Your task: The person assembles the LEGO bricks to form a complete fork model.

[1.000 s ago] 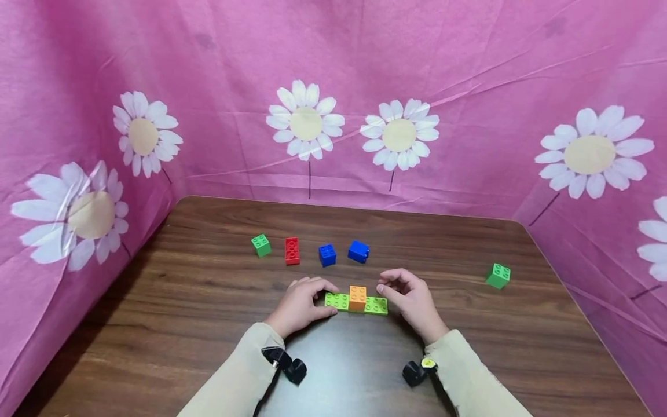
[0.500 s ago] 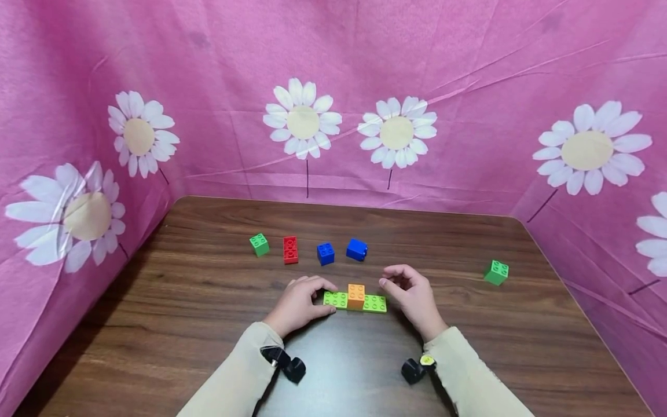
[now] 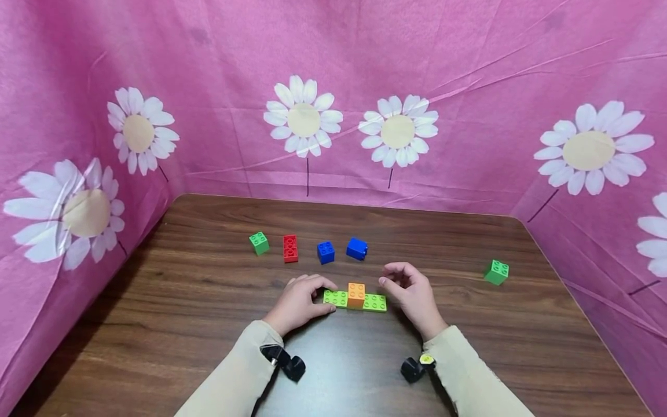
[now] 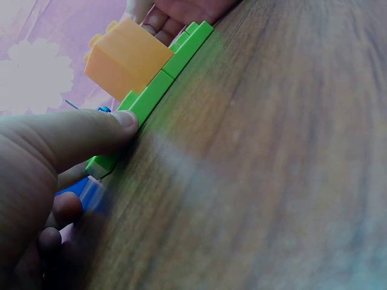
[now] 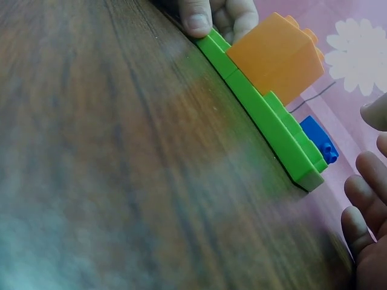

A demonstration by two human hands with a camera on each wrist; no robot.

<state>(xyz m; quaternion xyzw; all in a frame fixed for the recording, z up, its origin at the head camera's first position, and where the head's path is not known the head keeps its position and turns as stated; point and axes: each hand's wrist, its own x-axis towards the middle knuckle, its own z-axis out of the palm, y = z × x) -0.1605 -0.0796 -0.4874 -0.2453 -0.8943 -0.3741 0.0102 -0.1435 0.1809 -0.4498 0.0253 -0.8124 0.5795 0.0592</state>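
Note:
A strip of two light green bricks (image 3: pixel 375 303) lies on the table, joined end to end with a seam below the orange brick (image 3: pixel 356 295) seated across their middle. My left hand (image 3: pixel 294 304) holds the strip's left end between thumb and index finger; in the left wrist view its thumb (image 4: pixel 121 122) presses the near side. Just off the right end is my right hand (image 3: pixel 417 301), fingers loosely bent and holding nothing. The right wrist view shows a gap between its fingers (image 5: pixel 360 193) and the green strip (image 5: pixel 260 115).
Behind the hands stand a green brick (image 3: pixel 259 243), a red brick (image 3: pixel 290 249), a blue brick (image 3: pixel 325 252) and another blue brick (image 3: pixel 356 249) lying on its side. Another green brick (image 3: pixel 497 272) sits far right. A pink flowered cloth (image 3: pixel 333 52) surrounds the wooden table (image 3: pixel 208 220).
The head view has shifted slightly. My right hand has drawn a little away from the strip's right end; my left hand and the bricks stay put.

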